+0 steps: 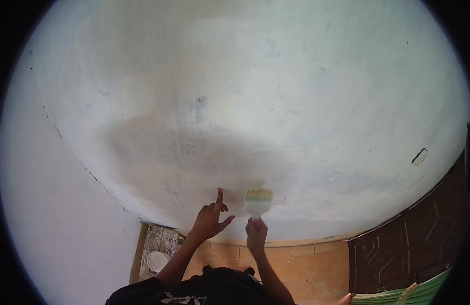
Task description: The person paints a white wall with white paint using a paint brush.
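Observation:
My right hand [256,237] grips the handle of a wide paintbrush [258,202], its yellowish bristles pointing up in front of the wall. To its left, my left hand [210,219] is raised with the index finger stretched upward and the thumb apart, holding nothing. Both hands are close in front of a whitish wall [316,117] marked with grey smudges, scratches and uneven patches. A soft shadow falls over the wall above my hands.
A round white container [158,262] sits on a paint-spattered surface [166,237] at the lower left. Orange floor tiles [316,267] lie below. At right are a dark patterned mat [398,244], green fabric [398,299] and a small wall fitting [419,157]. Another wall [57,193] meets at left.

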The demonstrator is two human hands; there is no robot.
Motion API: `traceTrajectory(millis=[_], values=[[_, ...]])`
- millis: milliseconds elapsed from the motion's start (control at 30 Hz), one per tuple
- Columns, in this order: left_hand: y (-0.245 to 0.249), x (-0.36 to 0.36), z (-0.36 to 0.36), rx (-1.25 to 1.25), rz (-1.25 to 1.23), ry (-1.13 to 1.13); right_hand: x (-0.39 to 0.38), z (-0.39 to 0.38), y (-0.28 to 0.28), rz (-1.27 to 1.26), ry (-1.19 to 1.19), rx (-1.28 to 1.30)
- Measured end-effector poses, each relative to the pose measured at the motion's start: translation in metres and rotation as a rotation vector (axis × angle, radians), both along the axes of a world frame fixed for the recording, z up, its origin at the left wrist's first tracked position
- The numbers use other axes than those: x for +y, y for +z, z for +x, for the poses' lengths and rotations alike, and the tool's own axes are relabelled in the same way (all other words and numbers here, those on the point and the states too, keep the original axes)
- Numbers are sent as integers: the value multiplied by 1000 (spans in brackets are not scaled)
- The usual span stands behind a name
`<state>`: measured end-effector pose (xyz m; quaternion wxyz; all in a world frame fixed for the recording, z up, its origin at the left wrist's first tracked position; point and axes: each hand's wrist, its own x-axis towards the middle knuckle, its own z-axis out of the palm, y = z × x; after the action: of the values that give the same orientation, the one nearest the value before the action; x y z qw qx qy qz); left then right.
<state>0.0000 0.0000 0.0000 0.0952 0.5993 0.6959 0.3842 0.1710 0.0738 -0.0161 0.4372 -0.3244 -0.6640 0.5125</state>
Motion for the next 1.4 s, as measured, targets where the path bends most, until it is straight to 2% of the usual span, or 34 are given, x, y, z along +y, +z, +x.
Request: traceTrajectory(millis=[67,100,167,267,300,367,433,467,500,567,633,667,733,767,867,933,967,1033,1133,1167,1267,1333,1400], values=[[-4,-2,-2,3,24,-13,11,-14,33,144,-61,23],[3,-21,-26,60,-18,-15,1,-41,39,49,-72,89],[4,-23,-26,53,-11,-14,23,-35,-11,120,-80,20],[6,-25,-28,43,-14,-8,-12,-11,-65,-8,-101,-80],[5,-28,-27,47,-18,-6,-24,-8,-64,-36,-108,-60],[7,-27,-26,50,-16,-5,-24,-10,-33,-74,-93,75],[5,-24,-23,-9,17,-10,-3,-18,15,106,-127,102],[5,-24,-21,-37,32,-13,3,-22,49,109,-95,158],[6,-24,-18,-52,41,-24,13,-24,55,88,-99,180],[9,-23,-14,-70,58,-47,23,-19,31,-51,-41,231],[10,-22,-10,-57,60,-63,16,-3,-40,45,-71,-56],[8,-24,-6,-59,63,-67,3,5,-66,62,-78,-121],[6,-27,-1,-72,29,-64,-28,12,-70,-180,-65,-109],[6,-26,-1,-77,15,-61,-31,12,-68,-258,-57,-83],[0,-24,-4,-80,9,-54,-10,-10,-6,80,-70,27],[2,-21,-4,-66,32,-69,5,-20,23,44,-66,103],[5,-19,-5,-51,47,-76,12,-22,18,-31,-75,150],[10,-20,-3,-52,34,-70,19,-13,-29,-13,-97,77],[11,-19,0,-59,41,-70,-13,9,-83,25,-118,-68],[10,-20,1,-60,47,-69,-24,11,-83,-69,-115,-51],[6,-14,-6,-44,61,-61,-24,2,-42,-100,-102,50],[3,-16,-4,-51,50,-59,-5,-5,0,-68,-68,39],[6,-15,-4,-69,34,-55,13,-9,14,-162,-45,98]])
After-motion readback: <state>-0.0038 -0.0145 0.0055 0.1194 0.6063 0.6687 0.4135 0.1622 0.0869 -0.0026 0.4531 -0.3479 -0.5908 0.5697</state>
